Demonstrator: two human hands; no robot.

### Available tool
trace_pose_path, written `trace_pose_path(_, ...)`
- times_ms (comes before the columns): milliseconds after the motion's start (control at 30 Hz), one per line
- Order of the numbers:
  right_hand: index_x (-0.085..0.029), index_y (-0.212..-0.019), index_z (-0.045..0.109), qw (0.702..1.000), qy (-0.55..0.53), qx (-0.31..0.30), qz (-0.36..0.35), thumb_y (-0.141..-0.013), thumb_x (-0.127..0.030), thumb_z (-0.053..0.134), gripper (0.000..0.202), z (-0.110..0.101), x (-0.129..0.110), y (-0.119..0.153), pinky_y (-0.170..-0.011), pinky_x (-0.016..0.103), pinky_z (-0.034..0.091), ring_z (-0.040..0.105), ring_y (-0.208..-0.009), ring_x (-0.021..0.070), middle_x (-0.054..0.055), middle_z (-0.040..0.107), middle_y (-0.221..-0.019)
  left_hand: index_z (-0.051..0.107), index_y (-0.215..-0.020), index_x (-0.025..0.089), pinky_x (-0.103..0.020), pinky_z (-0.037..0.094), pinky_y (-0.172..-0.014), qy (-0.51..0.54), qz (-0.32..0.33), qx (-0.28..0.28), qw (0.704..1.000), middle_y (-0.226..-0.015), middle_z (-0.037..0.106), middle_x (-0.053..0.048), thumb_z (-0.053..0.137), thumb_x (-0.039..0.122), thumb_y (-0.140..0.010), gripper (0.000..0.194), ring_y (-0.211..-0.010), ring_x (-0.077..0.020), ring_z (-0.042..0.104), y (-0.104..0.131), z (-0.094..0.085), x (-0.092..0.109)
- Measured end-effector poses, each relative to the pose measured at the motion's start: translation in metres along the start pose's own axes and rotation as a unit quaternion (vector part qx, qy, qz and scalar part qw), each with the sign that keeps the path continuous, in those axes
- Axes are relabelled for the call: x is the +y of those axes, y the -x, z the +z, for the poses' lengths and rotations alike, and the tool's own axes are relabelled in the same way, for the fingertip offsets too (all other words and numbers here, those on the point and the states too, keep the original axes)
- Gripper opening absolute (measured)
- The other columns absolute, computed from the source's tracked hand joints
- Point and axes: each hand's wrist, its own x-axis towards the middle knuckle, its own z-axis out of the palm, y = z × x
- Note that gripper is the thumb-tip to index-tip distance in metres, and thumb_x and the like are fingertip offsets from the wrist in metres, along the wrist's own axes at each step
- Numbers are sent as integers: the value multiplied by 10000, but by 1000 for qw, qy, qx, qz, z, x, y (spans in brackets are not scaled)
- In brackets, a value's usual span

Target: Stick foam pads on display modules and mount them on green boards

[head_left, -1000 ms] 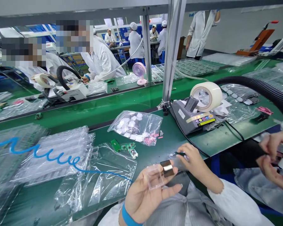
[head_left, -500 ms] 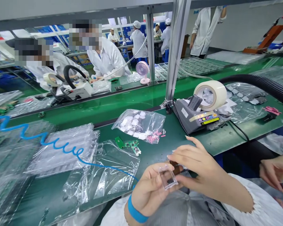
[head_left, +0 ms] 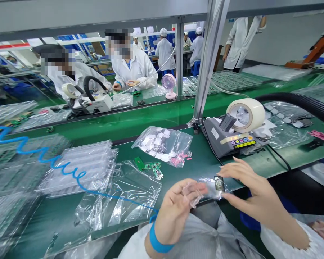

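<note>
My left hand (head_left: 170, 208), with a blue wrist strap (head_left: 160, 241) on, is closed around a small clear plastic frame (head_left: 192, 194). Facing it, my right hand (head_left: 253, 190) pinches a small dark, shiny square piece (head_left: 219, 183) between thumb and fingers. A clear plastic film (head_left: 208, 185) shows between the two hands; whether it is joined to the dark piece I cannot tell. Beyond my hands, green circuit boards (head_left: 153, 167) lie on the bench next to a clear bag (head_left: 162, 144) of white and pink pieces.
A grey tape dispenser (head_left: 218, 138) carries a big tape roll (head_left: 259, 115) at the right. Stacked clear trays (head_left: 81, 165) and a coiled blue cord (head_left: 62, 165) occupy the left. A metal post (head_left: 205, 68) rises behind the bench. Co-workers in white coats sit across.
My hands have moved apart, the right one shifting to the right with the dark piece now showing. The clear frame has tilted in my left hand. The camera view has shifted slightly.
</note>
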Motion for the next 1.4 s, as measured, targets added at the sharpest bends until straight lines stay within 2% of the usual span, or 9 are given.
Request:
trace_pose_path(100,-285,-993,533,979,-182,57,68,-789,-314,634,230,12,-14,0,-882,361,428,545,-961,202,33,571,-958,598,-1068,246,-367,418,-943,-119,132,51,983,-927,720,-36,625,319,-768,310,-949,-194,635,-3,-4,-18)
trace_pose_path(233,-313,-991,516,923,-356,84,120,-785,-351,640,244,41,-37,-4,-783,291,460,512,-944,178,21,484,-966,556,-1059,288,-427,289,-1071,-238,244,89,936,-1061,693,-17,633,217,-764,312,-1132,-200,553,-5,-3,-33)
trace_pose_path(367,-317,-999,498,922,-358,79,129,-788,-242,625,258,60,-44,-3,-817,300,428,484,-964,169,13,458,-987,506,-1016,283,-518,194,-1105,-287,330,109,893,-1105,679,-12,613,97,-744,346,-1147,-201,548,-5,2,-34)
trace_pose_path(567,-282,-964,464,952,-273,70,122,-743,-154,618,298,57,-43,1,-801,283,404,475,-954,164,11,456,-992,468,-991,252,-611,210,-1060,-334,413,105,840,-1084,684,-42,571,-5,-695,405,-1123,-240,564,-4,-1,-32)
trace_pose_path(800,-264,-901,440,947,-291,55,123,-745,-218,613,237,55,-47,0,-774,314,412,481,-935,186,19,458,-968,513,-894,268,-589,169,-1078,-294,365,157,870,-1065,694,-10,613,-26,-677,379,-1121,-239,563,0,4,-29)
trace_pose_path(1067,-268,-885,438,942,-286,53,169,-739,-214,614,235,67,-49,1,-800,327,433,506,-964,186,16,469,-1006,520,-942,319,-576,156,-1090,-317,392,166,847,-1102,661,39,605,-81,-644,506,-1120,-207,552,0,3,-34)
trace_pose_path(1200,-261,-901,449,957,-229,63,168,-745,-208,598,222,72,-49,-3,-769,319,458,532,-940,189,20,502,-982,517,-943,302,-559,185,-1086,-304,396,186,847,-1119,645,26,604,-60,-671,462,-1109,-193,560,-5,0,-37)
trace_pose_path(1300,-252,-917,467,974,-153,50,161,-746,-234,603,219,73,-46,-3,-775,363,448,538,-936,213,36,529,-987,514,-889,267,-516,272,-1055,-248,361,201,876,-1080,659,5,627,18,-701,332,-1089,-190,576,-8,-4,-40)
trace_pose_path(1400,-247,-943,489,980,-118,46,151,-772,-287,582,199,73,-42,-2,-773,386,442,544,-937,230,48,559,-994,479,-862,243,-459,393,-964,-175,265,207,925,-1094,663,-42,649,124,-723,250,-1090,-212,578,-8,-7,-41)
